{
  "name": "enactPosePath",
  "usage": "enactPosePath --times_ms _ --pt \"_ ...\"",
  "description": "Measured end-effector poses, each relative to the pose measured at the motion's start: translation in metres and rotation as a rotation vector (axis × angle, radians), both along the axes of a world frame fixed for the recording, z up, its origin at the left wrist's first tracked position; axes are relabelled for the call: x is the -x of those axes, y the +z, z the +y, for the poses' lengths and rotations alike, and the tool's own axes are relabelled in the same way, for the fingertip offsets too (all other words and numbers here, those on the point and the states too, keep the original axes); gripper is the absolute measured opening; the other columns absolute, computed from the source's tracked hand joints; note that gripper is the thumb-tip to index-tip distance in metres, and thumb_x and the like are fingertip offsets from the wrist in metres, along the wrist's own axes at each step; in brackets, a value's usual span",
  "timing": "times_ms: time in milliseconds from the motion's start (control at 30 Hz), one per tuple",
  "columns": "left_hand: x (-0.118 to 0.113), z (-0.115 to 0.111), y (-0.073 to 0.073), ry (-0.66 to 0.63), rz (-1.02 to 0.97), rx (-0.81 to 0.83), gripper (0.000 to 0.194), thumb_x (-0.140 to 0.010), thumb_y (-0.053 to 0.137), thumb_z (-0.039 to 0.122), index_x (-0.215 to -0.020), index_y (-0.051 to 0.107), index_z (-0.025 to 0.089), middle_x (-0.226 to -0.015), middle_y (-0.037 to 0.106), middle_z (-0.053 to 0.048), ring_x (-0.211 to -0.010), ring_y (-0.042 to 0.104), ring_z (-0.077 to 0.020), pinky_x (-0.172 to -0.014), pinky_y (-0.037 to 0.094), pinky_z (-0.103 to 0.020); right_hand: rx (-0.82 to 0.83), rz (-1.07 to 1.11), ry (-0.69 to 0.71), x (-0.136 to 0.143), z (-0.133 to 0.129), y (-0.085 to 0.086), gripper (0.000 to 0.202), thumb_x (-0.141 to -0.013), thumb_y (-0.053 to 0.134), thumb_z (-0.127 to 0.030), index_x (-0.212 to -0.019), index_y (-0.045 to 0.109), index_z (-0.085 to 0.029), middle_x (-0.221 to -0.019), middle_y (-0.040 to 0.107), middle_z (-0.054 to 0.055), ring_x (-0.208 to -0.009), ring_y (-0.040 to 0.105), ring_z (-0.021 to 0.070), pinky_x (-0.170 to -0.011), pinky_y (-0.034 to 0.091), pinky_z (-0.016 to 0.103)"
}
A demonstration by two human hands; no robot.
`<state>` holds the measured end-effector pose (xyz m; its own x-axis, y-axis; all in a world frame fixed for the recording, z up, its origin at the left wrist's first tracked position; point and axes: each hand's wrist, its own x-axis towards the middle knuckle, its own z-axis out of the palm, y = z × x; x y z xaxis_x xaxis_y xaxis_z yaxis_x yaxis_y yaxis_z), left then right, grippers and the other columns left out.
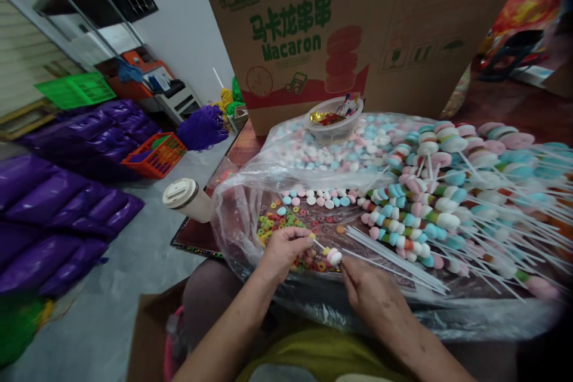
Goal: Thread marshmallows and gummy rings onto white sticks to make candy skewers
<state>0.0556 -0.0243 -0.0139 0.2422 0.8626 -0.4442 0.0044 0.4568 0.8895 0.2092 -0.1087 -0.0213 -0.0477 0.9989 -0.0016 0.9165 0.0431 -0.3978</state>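
My right hand (373, 286) is closed on a thin white stick (319, 244) that carries a pink and white marshmallow (333, 257) and a yellow ring. At the stick's upper left end, my left hand (286, 250) pinches a small yellow gummy ring (312, 237). Loose coloured gummy rings (273, 221) lie just beyond my left fingers. Bare white sticks (398, 259) rest in a bundle beyond my right hand. To the right is a big heap of finished-looking marshmallow skewers (430, 209), their sticks pointing right.
A clear plastic sheet (233, 209) covers the table under loose marshmallows (304, 146). On them stands a bowl (335, 125) of small wrappers. A tall cardboard box (286, 89) closes off the back. At the left table edge is a lidded cup (188, 200). Purple bags (58, 209) lie on the floor.
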Motion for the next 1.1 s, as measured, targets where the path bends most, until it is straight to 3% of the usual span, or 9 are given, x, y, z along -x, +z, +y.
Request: enactPosePath --times_ms 133,367,533,767,900,1000,1100 --pt "-0.007 -0.006 -0.004 0.000 0.081 -0.179 0.020 -0.064 0.062 0.027 -0.077 0.062 0.011 -0.056 0.060 0.000 -0.049 0.055 -0.0117 -0.049 0.046 -0.023 0.008 -0.114 -0.045 0.007 -0.002 0.008 0.021 -0.081 0.038 -0.015 -0.082 0.058 -0.020 -0.073 0.066 0.004 -0.061 0.060 0.0160 -0.049 0.028 0.025" --pt "0.001 -0.014 -0.002 -0.203 0.505 -0.827 0.020 -0.070 0.045 0.014 -0.070 0.065 0.016 -0.061 0.059 -0.001 -0.058 0.051 -0.0102 -0.058 0.040 -0.019 0.118 -0.281 -0.024 0.016 -0.006 0.016 0.024 -0.081 0.038 -0.012 -0.090 0.058 -0.023 -0.067 0.067 0.003 -0.054 0.063 0.0186 -0.043 0.019 0.027" --pt "0.007 -0.026 -0.004 -0.305 0.688 -0.994 0.020 -0.070 0.044 0.013 -0.071 0.063 0.017 -0.060 0.059 -0.003 -0.058 0.052 -0.0120 -0.059 0.040 -0.021 0.129 -0.175 0.031 0.019 -0.011 0.004 0.025 -0.081 0.037 -0.009 -0.089 0.058 -0.020 -0.070 0.067 0.004 -0.060 0.062 0.0169 -0.047 0.026 0.026" --pt "0.001 -0.036 -0.006 -0.229 0.769 -0.935 0.021 -0.069 0.042 0.011 -0.063 0.061 0.018 -0.057 0.057 -0.003 -0.055 0.051 -0.0118 -0.054 0.037 -0.021 0.098 -0.036 0.050 0.023 -0.014 -0.009 0.027 -0.079 0.037 -0.006 -0.088 0.059 -0.018 -0.072 0.067 0.004 -0.063 0.061 0.0159 -0.052 0.031 0.024" --pt "0.001 -0.036 -0.016 -0.144 0.720 -0.782 0.019 -0.064 0.044 0.010 -0.060 0.061 0.018 -0.053 0.055 0.001 -0.051 0.047 -0.0101 -0.051 0.035 -0.019 -0.004 -0.020 0.075 0.022 -0.011 -0.014 0.026 -0.079 0.036 -0.007 -0.086 0.058 -0.017 -0.067 0.065 0.003 -0.058 0.059 0.0147 -0.051 0.032 0.024" --pt "0.000 -0.038 -0.026 -0.159 0.617 -0.667 0.017 -0.066 0.046 0.014 -0.059 0.061 0.018 -0.052 0.055 0.001 -0.049 0.046 -0.0098 -0.050 0.036 -0.019 -0.115 -0.012 0.077 0.023 -0.007 -0.012 0.026 -0.079 0.035 -0.007 -0.088 0.057 -0.016 -0.068 0.065 0.004 -0.060 0.060 0.0145 -0.052 0.034 0.023" --pt "-0.002 -0.037 -0.030 -0.030 0.517 -0.531 0.014 -0.066 0.048 0.017 -0.064 0.062 0.016 -0.055 0.058 0.001 -0.051 0.049 -0.0102 -0.050 0.039 -0.019 -0.101 -0.075 0.072 0.025 -0.004 -0.006 0.025 -0.078 0.035 -0.007 -0.087 0.057 -0.017 -0.069 0.066 0.005 -0.058 0.060 0.0149 -0.050 0.032 0.024"
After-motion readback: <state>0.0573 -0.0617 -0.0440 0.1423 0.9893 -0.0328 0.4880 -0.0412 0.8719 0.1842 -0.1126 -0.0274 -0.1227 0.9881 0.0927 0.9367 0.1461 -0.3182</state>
